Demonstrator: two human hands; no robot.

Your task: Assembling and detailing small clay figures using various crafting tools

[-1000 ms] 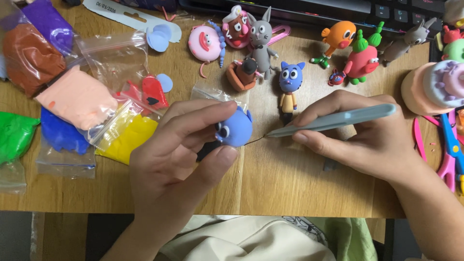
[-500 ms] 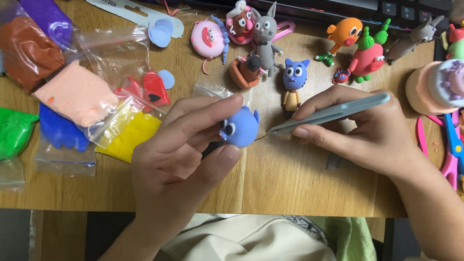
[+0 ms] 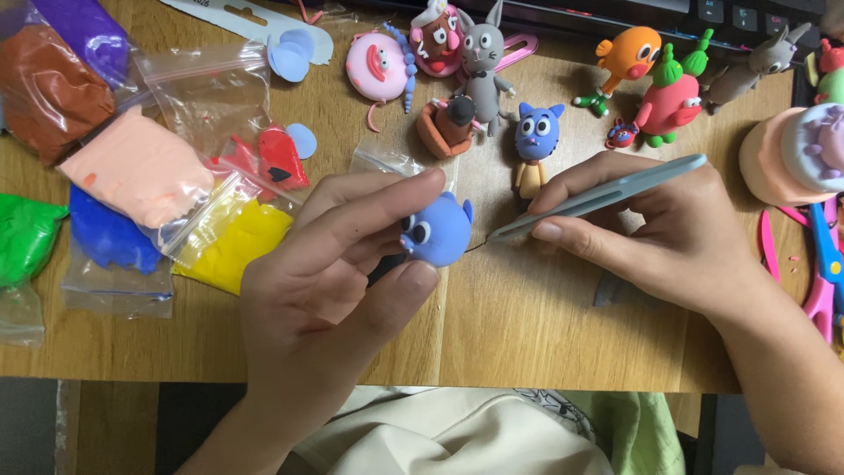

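Left hand (image 3: 343,264) is pinching blue clay head (image 3: 437,230) between thumb and fingers. Right hand (image 3: 659,233) is gripping grey tweezers (image 3: 598,198). Their long axis is pointing left, tip just beside the head.

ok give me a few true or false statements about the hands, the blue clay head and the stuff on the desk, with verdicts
1. The left hand holds a blue clay head between fingers and thumb. True.
2. The right hand holds a pair of scissors. False: it holds a slim grey-blue tool, its tip close to the clay head; the scissors lie at the desk's right edge.
3. A bag of yellow clay lies to the left of the left hand. True.
4. The clay head has no eyes. False: white eyes with dark pupils show on it.
5. A blue cat figure stands on the wooden desk beyond the hands. True.
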